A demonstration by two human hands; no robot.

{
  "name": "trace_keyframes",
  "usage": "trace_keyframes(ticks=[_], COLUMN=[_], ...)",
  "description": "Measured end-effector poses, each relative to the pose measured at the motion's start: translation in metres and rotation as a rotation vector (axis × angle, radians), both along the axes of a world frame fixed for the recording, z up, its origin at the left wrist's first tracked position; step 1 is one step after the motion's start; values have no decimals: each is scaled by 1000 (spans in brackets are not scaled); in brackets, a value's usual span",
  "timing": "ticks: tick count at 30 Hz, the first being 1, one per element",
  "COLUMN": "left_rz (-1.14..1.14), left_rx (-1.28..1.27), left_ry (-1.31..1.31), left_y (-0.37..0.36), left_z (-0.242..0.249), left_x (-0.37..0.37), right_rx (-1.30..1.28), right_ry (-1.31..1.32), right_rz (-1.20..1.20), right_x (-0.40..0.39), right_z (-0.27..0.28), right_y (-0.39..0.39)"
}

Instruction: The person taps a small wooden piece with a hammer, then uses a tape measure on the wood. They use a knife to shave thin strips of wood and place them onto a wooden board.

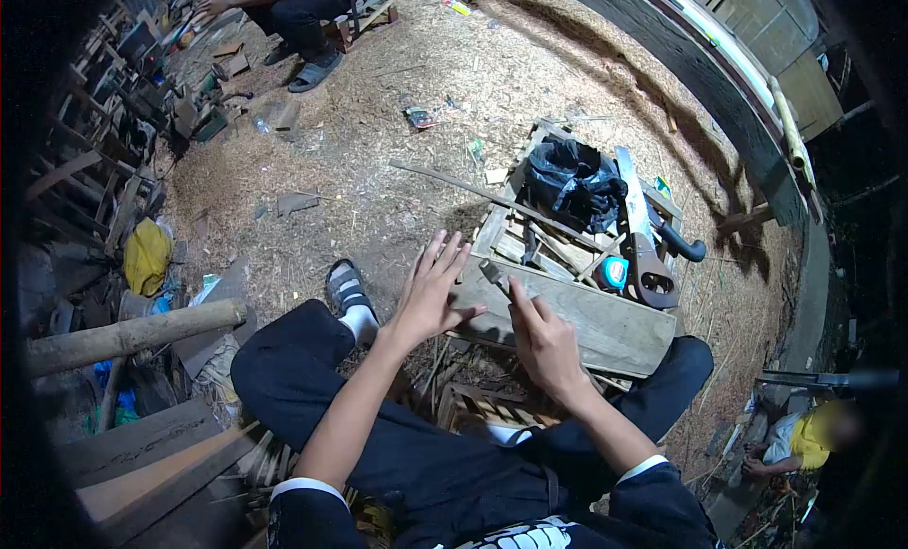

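Grey wood, head view: a plank lies across a crate, running from beside the left hand to past the right hand; from where I stand it presumably serves as a worktop. Right hand: fingers curled closed round the handle of what looks like a small hammer, a grip that leaves the metal end free. Hammer's long axis slants forward and left out of that hand, metal end toward the left hand. Left hand: open, fingers spread, no object seen in it; contact with plank, cannot tell. Beyond the right hand: saw, tape measure, black bag, probably parked for easy reach.
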State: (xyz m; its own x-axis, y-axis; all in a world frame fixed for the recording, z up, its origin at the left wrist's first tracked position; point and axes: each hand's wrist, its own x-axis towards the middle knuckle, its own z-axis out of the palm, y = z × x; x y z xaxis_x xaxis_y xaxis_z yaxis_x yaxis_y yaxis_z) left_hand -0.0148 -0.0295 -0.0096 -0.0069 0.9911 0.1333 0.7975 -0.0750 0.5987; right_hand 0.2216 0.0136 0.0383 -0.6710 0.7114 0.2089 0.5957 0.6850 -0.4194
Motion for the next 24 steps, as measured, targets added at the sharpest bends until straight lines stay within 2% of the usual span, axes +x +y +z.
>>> trace_keyframes(ticks=[3,5,6,8,9,12,16,18,19,21,24], left_rz=[2,-4,-13,-21,-6,4,-11,-26,-34,12,9], left_rx=[-46,-23,32,79,27,-32,24,26,26,12,4], left_ry=[73,95,38,-20,9,51,24,0,-2,2,48], left_y=[2,2,2,-1,1,3,2,2,3,3,4], left_z=[-2,-2,-4,-5,-4,-4,-9,-11,-11,-9,-5], left_x=[0,0,-2,-1,0,0,-5,-4,-2,-1,-4], right_rx=[47,39,39,76,74,39,15,71,71,-15,1], right_ry=[22,-162,-162,167,167,-76,-85,45,43,-204,-182], right_rz=[-3,21,25,3,2,62,103,180,172,5,16], right_x=[-3,-5,-9,-18,-17,-13,-9,-7,-6,-6,-10], right_z=[3,4,11,30,28,18,4,3,3,1,-1], right_y=[4,11,12,6,4,5,5,-2,1,12,10])
